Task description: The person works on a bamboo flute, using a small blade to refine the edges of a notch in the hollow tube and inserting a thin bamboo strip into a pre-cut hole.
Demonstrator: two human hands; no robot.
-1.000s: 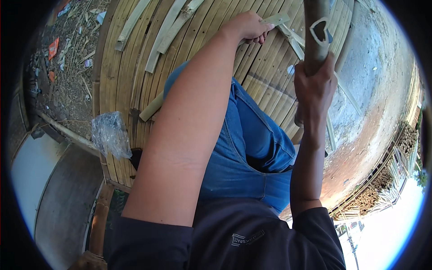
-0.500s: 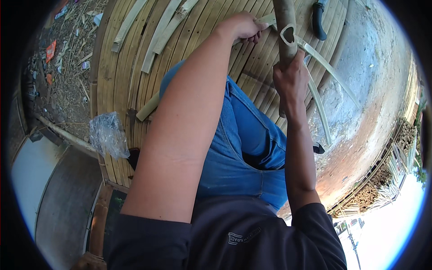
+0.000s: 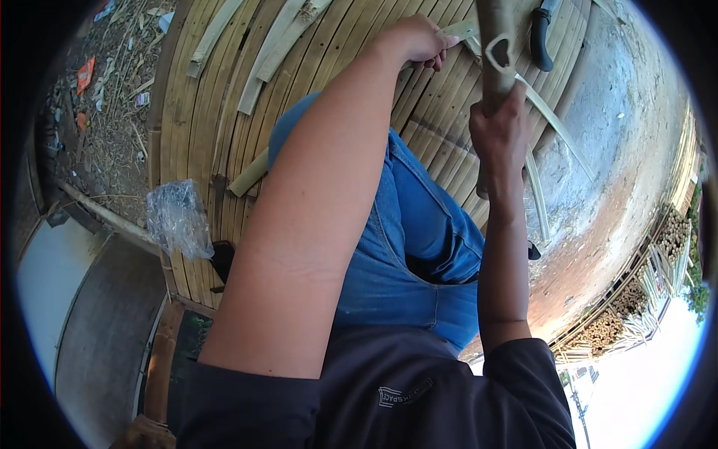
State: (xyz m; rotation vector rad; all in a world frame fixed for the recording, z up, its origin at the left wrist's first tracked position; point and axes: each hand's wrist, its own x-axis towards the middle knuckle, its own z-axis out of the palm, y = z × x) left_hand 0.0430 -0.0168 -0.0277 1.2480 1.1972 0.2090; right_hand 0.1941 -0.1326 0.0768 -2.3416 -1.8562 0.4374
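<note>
My right hand (image 3: 499, 133) is closed round a grey-brown bamboo pole (image 3: 493, 19), which stands nearly lengthwise in the view. Just above that hand the pole has a heart-shaped opening with a pale rim. My left hand (image 3: 422, 41) reaches far forward, its fingers closed on a thin pale bamboo strip (image 3: 465, 30) that runs toward the pole. Part of the strip is hidden behind the pole. On the right side another long split strip (image 3: 557, 123) slants down from behind the pole. A knife with a dark handle (image 3: 540, 45) lies right of the pole.
Under me is a bamboo slat platform (image 3: 441, 135). Several split bamboo pieces (image 3: 280, 49) lie at its far left, and a short piece (image 3: 250, 173) lies by my leg. A crumpled clear plastic bag (image 3: 179, 217) rests at the left edge. Bundled bamboo (image 3: 606, 325) is stacked at right.
Both hands, the bamboo pole and the strip sit slightly farther right in the view. The knife and platform have shifted a little too. Both grips look the same.
</note>
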